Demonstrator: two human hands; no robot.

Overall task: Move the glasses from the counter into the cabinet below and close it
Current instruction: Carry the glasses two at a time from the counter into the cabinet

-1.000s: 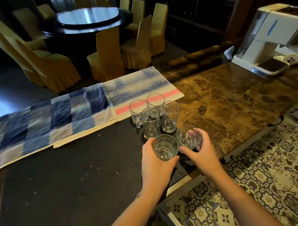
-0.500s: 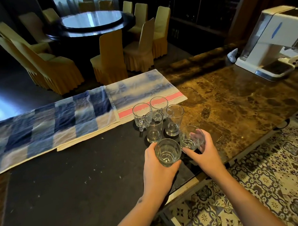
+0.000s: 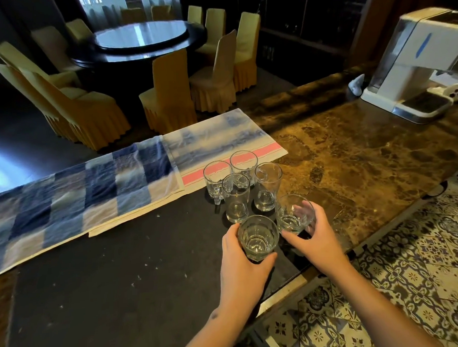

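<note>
Several clear glasses stand in a cluster on the dark mat of the counter (image 3: 353,152). My left hand (image 3: 242,264) grips the nearest short tumbler (image 3: 258,236), fingers and thumb curled round its sides. My right hand (image 3: 314,237) grips a second tumbler (image 3: 292,213) just to its right, which leans a little. Behind them stand a tall glass (image 3: 236,198), a flared glass (image 3: 267,186), a handled mug (image 3: 217,177) and another glass (image 3: 243,163). The cabinet below the counter is hidden from view.
A blue checked cloth (image 3: 74,193) and a white cloth with a pink stripe (image 3: 221,142) lie along the counter's far edge. A white machine (image 3: 417,65) stands at the far right. Patterned floor tiles (image 3: 410,270) lie below right. Covered chairs ring a round table (image 3: 140,38) beyond.
Both hands keep their hold on the two front tumblers, in nearly the same place. The view has shifted slightly.
</note>
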